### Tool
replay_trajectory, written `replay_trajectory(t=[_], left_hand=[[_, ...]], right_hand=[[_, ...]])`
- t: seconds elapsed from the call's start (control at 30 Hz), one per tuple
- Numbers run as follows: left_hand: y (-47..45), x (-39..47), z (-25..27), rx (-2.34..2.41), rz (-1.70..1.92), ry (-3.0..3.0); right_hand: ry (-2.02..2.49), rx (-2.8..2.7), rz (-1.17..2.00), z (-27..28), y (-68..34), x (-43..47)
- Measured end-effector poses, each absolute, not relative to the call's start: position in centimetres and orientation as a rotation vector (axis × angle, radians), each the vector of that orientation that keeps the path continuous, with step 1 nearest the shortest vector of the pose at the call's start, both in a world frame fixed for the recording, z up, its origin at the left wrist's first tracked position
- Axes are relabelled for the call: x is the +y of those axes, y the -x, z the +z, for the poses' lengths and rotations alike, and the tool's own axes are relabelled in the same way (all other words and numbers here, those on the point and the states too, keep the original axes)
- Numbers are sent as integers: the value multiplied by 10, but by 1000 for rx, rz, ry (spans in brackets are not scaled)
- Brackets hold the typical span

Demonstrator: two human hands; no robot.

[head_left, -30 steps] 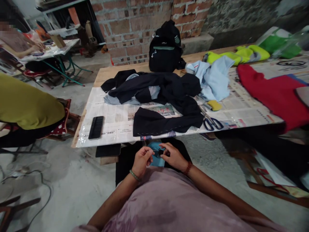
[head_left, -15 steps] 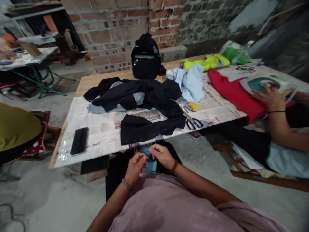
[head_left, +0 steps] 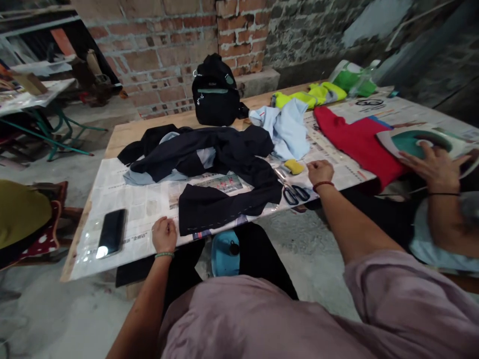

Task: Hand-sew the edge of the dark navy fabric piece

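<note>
My left hand [head_left: 164,234], fingers curled in, is at the near table edge beside the dark cloth. Far to the right, my right hand [head_left: 321,171] is closed with the fingertips pinched together, over the newspaper near a yellow piece [head_left: 294,166]. Anything in either hand is too small to make out. Between my hands lies a dark navy garment [head_left: 239,139], crumpled, with a flap bearing white stitches along its near edge. Scissors [head_left: 291,191] with dark handles rest beside it. Below the table edge, a blue object with a black knob [head_left: 225,253] sits between my legs.
A phone [head_left: 112,233] lies at the table's left. Behind the garment are a black backpack [head_left: 215,94], a light blue cloth [head_left: 288,127] and a yellow-green vest [head_left: 310,95]. At right, another person's hand [head_left: 436,167] is on an iron [head_left: 422,142] beside red cloth [head_left: 346,137].
My hands, close together over my lap before, have moved wide apart: the left to the table edge, the right up and rightward past the scissors. The view has shifted slightly.
</note>
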State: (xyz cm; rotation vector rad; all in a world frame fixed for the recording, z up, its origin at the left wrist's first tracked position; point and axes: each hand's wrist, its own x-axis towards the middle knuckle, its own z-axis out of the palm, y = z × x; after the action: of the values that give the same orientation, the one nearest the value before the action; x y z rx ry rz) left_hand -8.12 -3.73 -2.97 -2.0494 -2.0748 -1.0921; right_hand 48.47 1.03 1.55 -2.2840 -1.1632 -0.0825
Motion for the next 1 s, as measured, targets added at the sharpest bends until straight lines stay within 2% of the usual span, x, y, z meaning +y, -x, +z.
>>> replay_trajectory(t=[0.27,0.53,0.77,0.9,1.0], left_hand=[[82,-35,-33,-2027,-1039,2032],[80,-34,-34,-2006,-1003,2048],[78,-35,-32,-2055,-1012,2049],[78,-34,-33,-2045,-995,2056],[79,-35,-33,-2035,-974,2056]], right_hand=[[2457,-1277,-141,-5,-488,47],[2495,-1295,-14,-20,-485,44],[2267,-1384,-222,-18,-470,24],[2305,-1650,-101,-10,-441,30],[2499,-1591,9,-4,-427,46]])
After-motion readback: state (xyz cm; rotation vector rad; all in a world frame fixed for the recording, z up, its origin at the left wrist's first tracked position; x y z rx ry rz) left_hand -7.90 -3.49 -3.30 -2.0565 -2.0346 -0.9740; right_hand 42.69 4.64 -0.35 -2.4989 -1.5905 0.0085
